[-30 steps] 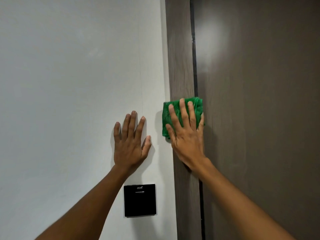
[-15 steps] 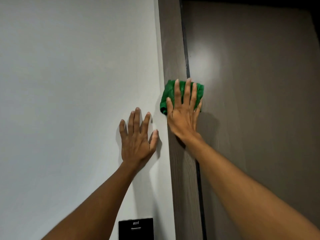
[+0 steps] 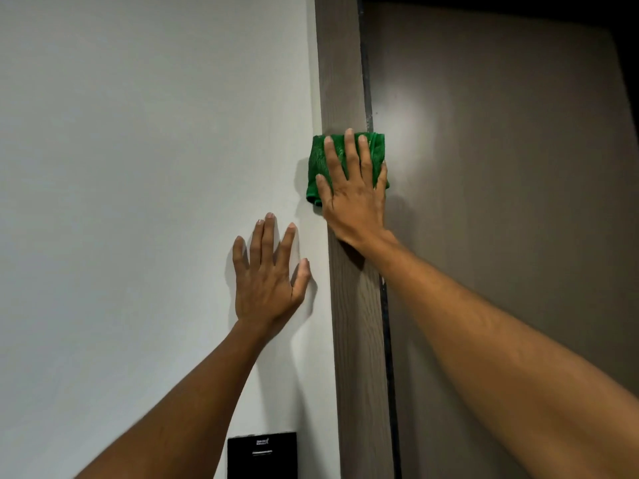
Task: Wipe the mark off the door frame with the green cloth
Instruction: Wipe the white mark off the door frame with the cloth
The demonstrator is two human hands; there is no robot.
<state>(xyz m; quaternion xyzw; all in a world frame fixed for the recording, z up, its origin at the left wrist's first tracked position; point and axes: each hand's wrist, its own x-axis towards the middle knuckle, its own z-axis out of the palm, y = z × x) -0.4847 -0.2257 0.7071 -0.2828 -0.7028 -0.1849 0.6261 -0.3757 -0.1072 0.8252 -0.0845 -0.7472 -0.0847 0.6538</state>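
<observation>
A folded green cloth (image 3: pixel 316 167) lies flat against the brown wood-grain door frame (image 3: pixel 340 70), spanning its whole width. My right hand (image 3: pixel 352 195) presses on the cloth with fingers spread and pointing up. My left hand (image 3: pixel 268 274) rests palm-flat on the white wall just left of the frame, lower than the right hand, holding nothing. The patch of frame under the cloth is hidden, and I see no mark on the bare frame.
The white wall (image 3: pixel 138 167) fills the left half. A dark brown door (image 3: pixel 501 167) fills the right, with a dark gap (image 3: pixel 366 63) between it and the frame. A black wall panel (image 3: pixel 262 456) sits at the bottom edge, below my left hand.
My right hand and the cloth have slid up the frame over the last second, above the left hand. The view has tilted upward, so the black panel now sits at the bottom edge.
</observation>
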